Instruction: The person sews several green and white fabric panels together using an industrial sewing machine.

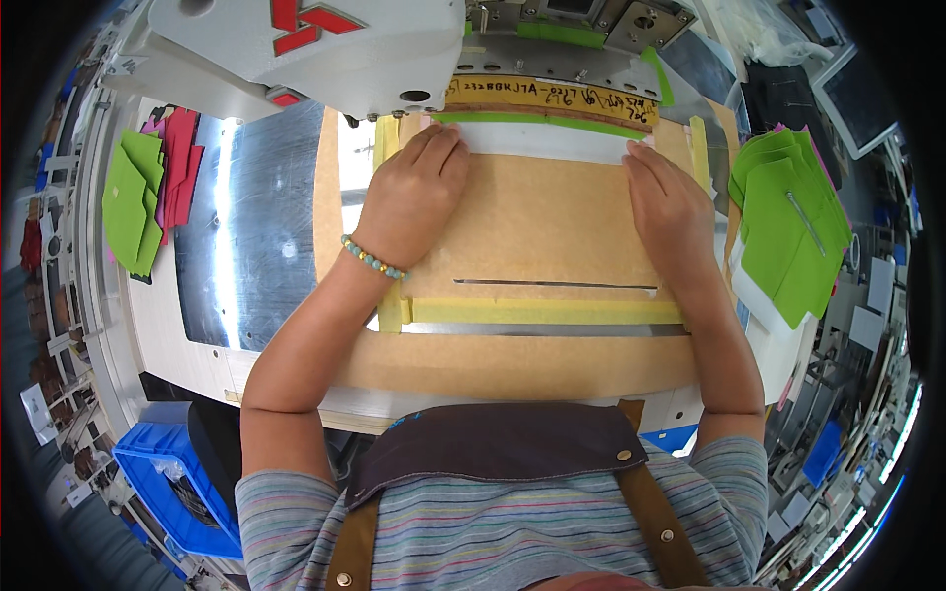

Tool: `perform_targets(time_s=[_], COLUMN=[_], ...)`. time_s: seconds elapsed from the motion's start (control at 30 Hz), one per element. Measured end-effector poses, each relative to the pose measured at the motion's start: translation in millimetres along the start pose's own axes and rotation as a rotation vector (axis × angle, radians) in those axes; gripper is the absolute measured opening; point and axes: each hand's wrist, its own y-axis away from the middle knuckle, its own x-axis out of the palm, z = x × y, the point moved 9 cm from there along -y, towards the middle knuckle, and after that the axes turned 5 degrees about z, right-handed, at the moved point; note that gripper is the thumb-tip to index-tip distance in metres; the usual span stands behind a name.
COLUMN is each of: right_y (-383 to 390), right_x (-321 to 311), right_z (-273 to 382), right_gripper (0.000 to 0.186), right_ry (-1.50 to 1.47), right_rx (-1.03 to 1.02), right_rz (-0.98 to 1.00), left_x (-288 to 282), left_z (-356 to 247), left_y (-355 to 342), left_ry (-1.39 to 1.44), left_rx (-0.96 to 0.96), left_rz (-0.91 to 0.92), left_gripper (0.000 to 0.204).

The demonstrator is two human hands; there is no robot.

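Head view: a white strip [542, 141] is seen lying along the far edge of a tan template board [537, 231], just below a green-taped edge and the white sewing machine head [305, 49]. Left hand [412, 197] is laid flat, fingers together, with fingertips pressed on the strip's left end. Right hand [670, 212] is likewise flat, fingers extended, fingertips at the strip's right end. Nothing is pinched; both hands press down.

A narrow slot [552, 285] is cut through the board nearer the body, and a yellow tape band [542, 311] runs just below it. The board rests on the table [187, 325], partly over a shiny metal plate [246, 236].

Judgement: the strip is best kept square to the green edge, with even pressure held at both ends and smoothed so that no bubble or skew is left.

Stacks of green pieces [793, 231] lie at the right; green and pink pieces [148, 192] at the left. A blue bin [163, 483] sits below.
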Motion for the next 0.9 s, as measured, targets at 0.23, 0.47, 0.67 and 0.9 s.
perform_targets(time_s=[0.23, 0.47, 0.67, 0.9], right_y=[-3, 10, 16, 23], right_x=[-8, 1, -7, -13], right_z=[-13, -70, -87, -112], right_gripper=[0.023, 0.042, 0.041, 0.034], right_ry=[-0.115, 0.002, 0.063, 0.071], right_rx=[0.041, 0.276, 0.34, 0.473], right_rz=[0.013, 0.115, 0.089, 0.157], left_x=[-3, 5, 1, -10], left_z=[-5, -8, 5, 9], left_y=[-1, -2, 3, 1], left_ry=[0.027, -0.127, -0.115, -0.062], left_rx=[0.069, -0.013, -0.156, -0.091], left_rz=[0.029, 0.159, 0.154, 0.16], left_gripper=[0.026, 0.03, 0.028, 0.025])
